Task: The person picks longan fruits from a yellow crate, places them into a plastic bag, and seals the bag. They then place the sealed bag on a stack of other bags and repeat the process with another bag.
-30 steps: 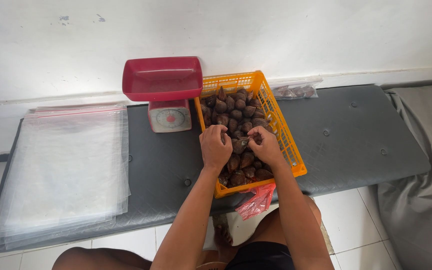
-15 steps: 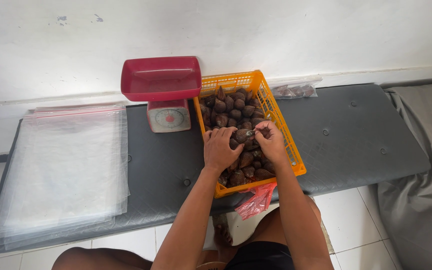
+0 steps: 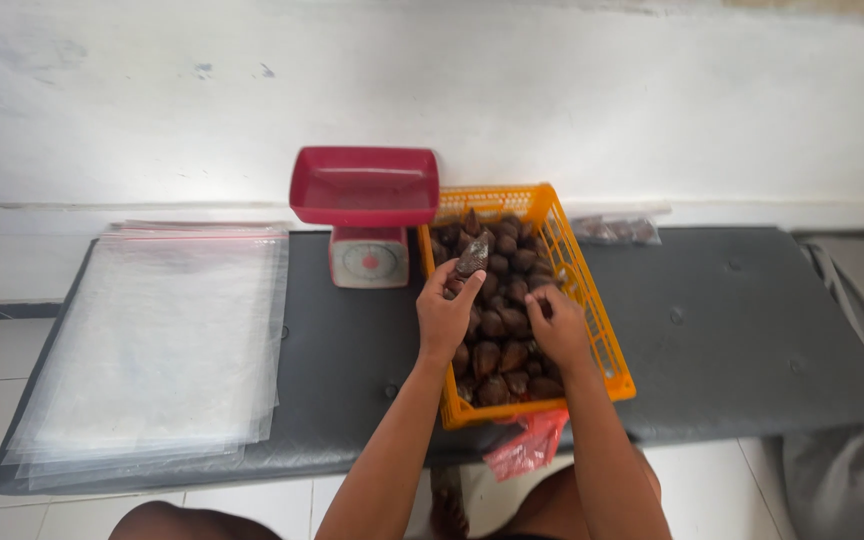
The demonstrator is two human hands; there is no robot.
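An orange plastic basket (image 3: 602,340) full of brown scaly fruits (image 3: 500,350) lies on a dark grey padded bench (image 3: 732,330). My left hand (image 3: 447,315) is raised over the basket's left side and holds one brown fruit (image 3: 473,256) up between its fingertips. My right hand (image 3: 555,328) rests down among the fruits in the basket's middle, its fingers curled over one of them. A red kitchen scale (image 3: 365,210) with a red tray stands just left of the basket.
A stack of clear plastic bags (image 3: 157,350) covers the bench's left end. A small clear bag of dark items (image 3: 617,231) lies behind the basket by the white wall. A red plastic bag (image 3: 527,447) hangs under the basket's front edge. Grey cloth (image 3: 852,480) lies at right.
My left hand has lifted a fruit out of the pile and moved it up towards the scale. My right hand has stayed low among the fruits.
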